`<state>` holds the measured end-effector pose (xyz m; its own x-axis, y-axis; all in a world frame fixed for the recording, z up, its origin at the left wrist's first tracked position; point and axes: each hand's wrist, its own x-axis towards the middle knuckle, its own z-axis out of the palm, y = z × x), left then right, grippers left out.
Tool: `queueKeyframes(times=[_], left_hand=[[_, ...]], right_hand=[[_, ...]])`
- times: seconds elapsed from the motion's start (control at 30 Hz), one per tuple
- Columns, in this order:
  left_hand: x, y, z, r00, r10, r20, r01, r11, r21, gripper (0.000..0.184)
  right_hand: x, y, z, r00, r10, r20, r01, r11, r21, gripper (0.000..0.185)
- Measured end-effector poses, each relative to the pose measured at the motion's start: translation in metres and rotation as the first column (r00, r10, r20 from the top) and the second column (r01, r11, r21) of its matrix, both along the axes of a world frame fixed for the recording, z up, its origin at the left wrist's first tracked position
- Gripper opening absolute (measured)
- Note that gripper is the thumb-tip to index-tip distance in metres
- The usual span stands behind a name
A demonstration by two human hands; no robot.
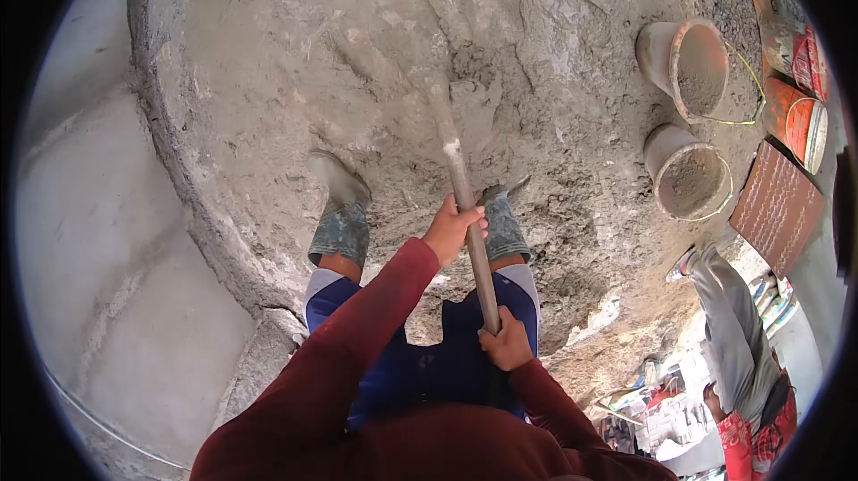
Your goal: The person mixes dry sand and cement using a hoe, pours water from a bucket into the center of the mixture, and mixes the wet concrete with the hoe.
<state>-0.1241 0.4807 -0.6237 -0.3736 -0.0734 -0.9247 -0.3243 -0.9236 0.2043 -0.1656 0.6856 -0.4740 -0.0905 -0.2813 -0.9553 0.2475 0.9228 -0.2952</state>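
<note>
My left hand (454, 229) is wrapped round the middle of a long wooden tool handle (460, 179). Lower down, close to my right thigh, my right hand (508, 340) grips the same handle near its end. The far part of the handle is coated in wet grey mortar (375, 61), and I cannot make out the tool's head there. My muddy rubber boots (341, 226) stand in the mortar on both sides of the handle.
Two mortar-caked buckets (690, 70) (686, 175) stand on the right. Beyond them are an orange bucket (794, 123) and a brown patterned panel (778, 208). Another person in grey trousers (737, 320) is at lower right. A pale wall (107, 213) borders the left side.
</note>
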Motion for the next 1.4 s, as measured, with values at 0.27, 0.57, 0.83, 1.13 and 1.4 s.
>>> queueKeyframes(times=[0.27,0.57,0.83,1.13,1.4], left_hand=[[-0.021,-0.115,0.114,0.936,0.162,-0.311,-0.248,0.934,-0.259,0.026],[-0.07,-0.157,-0.071,0.979,-0.194,0.058,0.202,0.958,-0.205,0.013],[-0.046,-0.081,-0.073,0.918,-0.38,0.11,0.369,0.923,0.111,0.012],[-0.177,-0.118,0.064,0.884,-0.463,0.067,0.438,0.87,0.228,0.015],[-0.346,-0.1,0.24,0.854,-0.507,-0.116,0.52,0.833,0.191,0.012]], right_hand=[[-0.001,-0.078,-0.001,0.928,0.196,-0.315,-0.298,0.901,-0.316,0.038],[-0.018,-0.179,-0.058,0.958,-0.281,0.054,0.286,0.932,-0.223,0.032],[-0.019,-0.154,-0.003,0.624,-0.707,0.332,0.684,0.7,0.204,0.02],[-0.148,-0.175,0.162,0.075,-0.789,0.609,0.961,0.22,0.167,0.02],[-0.213,-0.145,0.293,0.198,-0.685,0.702,0.965,0.009,-0.263,0.032]])
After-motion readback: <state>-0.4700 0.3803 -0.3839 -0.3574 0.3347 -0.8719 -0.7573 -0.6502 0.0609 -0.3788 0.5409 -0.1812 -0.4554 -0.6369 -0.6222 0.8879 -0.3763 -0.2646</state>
